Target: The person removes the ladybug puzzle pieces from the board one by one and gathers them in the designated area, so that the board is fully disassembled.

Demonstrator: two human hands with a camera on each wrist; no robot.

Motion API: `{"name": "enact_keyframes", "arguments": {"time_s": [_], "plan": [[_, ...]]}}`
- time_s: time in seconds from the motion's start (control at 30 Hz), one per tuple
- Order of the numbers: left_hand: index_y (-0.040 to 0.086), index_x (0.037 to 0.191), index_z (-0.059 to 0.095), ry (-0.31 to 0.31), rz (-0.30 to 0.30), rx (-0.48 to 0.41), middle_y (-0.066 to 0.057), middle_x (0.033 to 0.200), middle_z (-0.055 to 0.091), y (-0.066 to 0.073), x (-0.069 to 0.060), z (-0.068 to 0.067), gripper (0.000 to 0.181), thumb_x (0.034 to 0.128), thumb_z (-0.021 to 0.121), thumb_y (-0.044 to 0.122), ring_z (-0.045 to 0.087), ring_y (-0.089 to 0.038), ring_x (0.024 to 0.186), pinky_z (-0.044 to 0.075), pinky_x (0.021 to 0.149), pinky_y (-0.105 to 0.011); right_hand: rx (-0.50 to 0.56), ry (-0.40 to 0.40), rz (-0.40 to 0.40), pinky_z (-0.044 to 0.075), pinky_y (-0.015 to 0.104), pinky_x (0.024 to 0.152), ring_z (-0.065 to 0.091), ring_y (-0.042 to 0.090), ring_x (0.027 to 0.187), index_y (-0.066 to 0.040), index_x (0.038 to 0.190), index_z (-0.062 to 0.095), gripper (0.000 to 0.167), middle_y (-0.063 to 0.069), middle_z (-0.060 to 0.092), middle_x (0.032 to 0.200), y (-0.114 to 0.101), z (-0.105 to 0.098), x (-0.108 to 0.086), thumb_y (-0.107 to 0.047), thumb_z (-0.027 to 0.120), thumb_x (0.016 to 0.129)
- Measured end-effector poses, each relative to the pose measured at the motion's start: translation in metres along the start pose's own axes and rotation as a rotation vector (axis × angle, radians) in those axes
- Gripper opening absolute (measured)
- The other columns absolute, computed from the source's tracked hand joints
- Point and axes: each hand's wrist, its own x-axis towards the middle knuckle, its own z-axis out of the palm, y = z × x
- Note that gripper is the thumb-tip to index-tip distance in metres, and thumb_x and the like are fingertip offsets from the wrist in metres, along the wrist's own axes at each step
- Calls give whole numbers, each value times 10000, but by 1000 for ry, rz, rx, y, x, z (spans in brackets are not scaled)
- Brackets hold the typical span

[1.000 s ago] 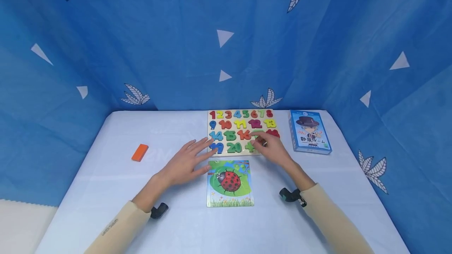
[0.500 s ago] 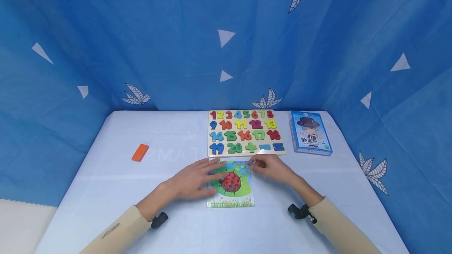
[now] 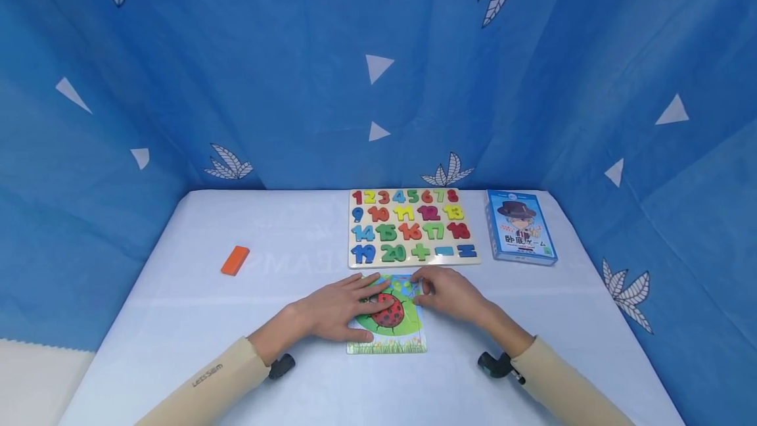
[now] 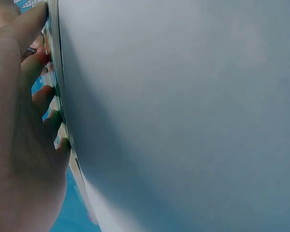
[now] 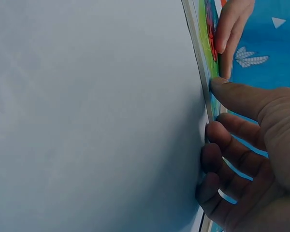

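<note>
The ladybug puzzle (image 3: 397, 331) lies flat on the table, near its middle, between the two hands. The table has a white cloth (image 3: 437, 390), with faint pale letters and soft fold lines. A blue curtain (image 3: 296, 84) stands on the left, behind and on the right, printed with white leaves and triangles; at the lower left, a cream surface (image 3: 38, 377) is seen beyond the table.

From the left, an orange block (image 3: 234, 260) lies alone, well apart from the puzzle. Next is the left hand (image 3: 342, 309), its fingers straight and spread, resting on the puzzle and covering part of its left side. Just behind the puzzle is the number board (image 3: 414, 265), which holds coloured numbers 1 to 20 and the plus, minus and equals signs. The right hand (image 3: 452, 292) has bent fingers at the puzzle's upper right corner, and its thumb touches the right edge; I cannot tell if it really grips. Farther right, beside the board, a blue card box (image 3: 520, 232) lies with its hatted figure upward.
</note>
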Motion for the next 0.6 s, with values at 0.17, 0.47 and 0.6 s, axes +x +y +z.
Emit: {"name": "enact_keyframes", "arguments": {"time_s": [0.17,0.47,0.6], "plan": [[365,1598,243,-37,-11,8,28,1696,124,-1,1,0,709,984,406,680,108,-254,1560,193,1239,-488,-42,29,7,428,243,617,494,45,667,-205,1152,726,366,-136,517,726,-3,2,-1,-331,839,827],[355,1586,278,-66,-20,-17,38,1699,99,-1,1,-2,707,978,403,693,72,-236,1564,170,1245,-487,-63,30,56,430,249,619,506,57,686,-172,1161,747,364,-144,531,735,-10,4,1,-332,823,843],[355,1585,271,-77,-19,-31,40,1701,77,-2,2,-1,702,981,394,692,52,-232,1565,157,1247,-490,-18,13,66,441,262,646,522,66,707,-165,1150,762,334,-143,547,737,-10,2,3,-315,813,856]]}}
